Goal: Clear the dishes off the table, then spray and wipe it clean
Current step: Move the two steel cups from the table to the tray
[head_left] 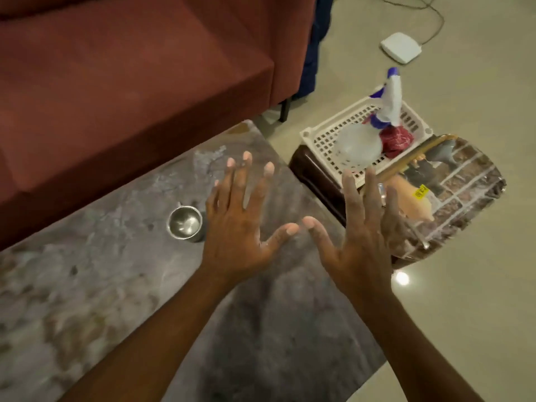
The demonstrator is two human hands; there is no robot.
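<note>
A dark red upholstered sofa (139, 91) fills the upper left of your view, and the pale glossy floor (464, 314) runs down the right. Between them lies the long grey marbled tabletop (121, 285), its long axis running from lower left to upper right, with the far corner just short of the sofa's leg. Its surface is mottled and mostly bare around your arms, so there is open room on the near and left stretches. Beyond its right edge sits a white perforated plastic basket (322, 137) on a dark brown stand (316, 175), holding a clear plastic spray bottle with a blue and white trigger head (391, 105) — upright, nozzle toward the upper left — beside a crumpled red cloth (397, 139). A mirrored oval tray (464, 195) overlaps the basket's near corner. The small round steel cup (185, 223) stands upright on the table, mouth up, just left of your left hand (243, 227). Your left hand and your right hand (365, 242) are both spread flat, fingers splayed, holding nothing — thumbs nearly meeting.
</note>
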